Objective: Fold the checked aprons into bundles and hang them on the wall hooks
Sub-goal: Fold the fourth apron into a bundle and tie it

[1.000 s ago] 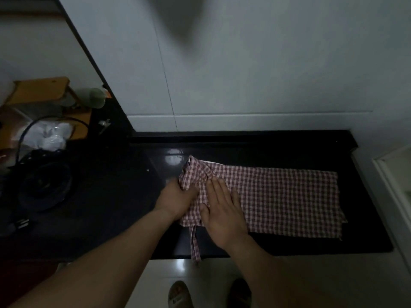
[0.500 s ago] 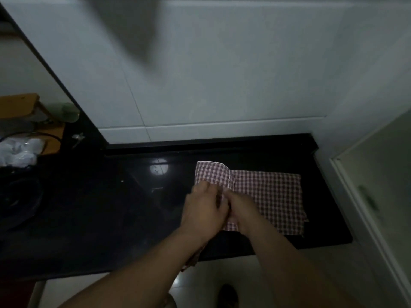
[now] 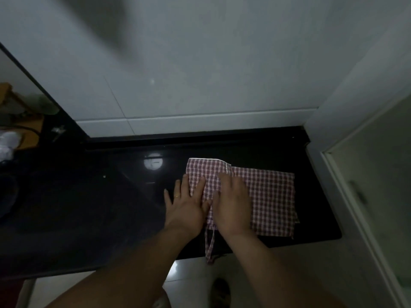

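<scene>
apron lies flat on the right part of the black counter, partly folded: its left end is doubled over to the right, white trim along that flap's edge. left hand palm down, fingers straight and spread, grip apart; some fingers on the apron's left edge, the rest on bare counter. right hand just beside it, flat on the folded part, grip apart too. strap hangs over the near counter edge between the wrists.
</scene>
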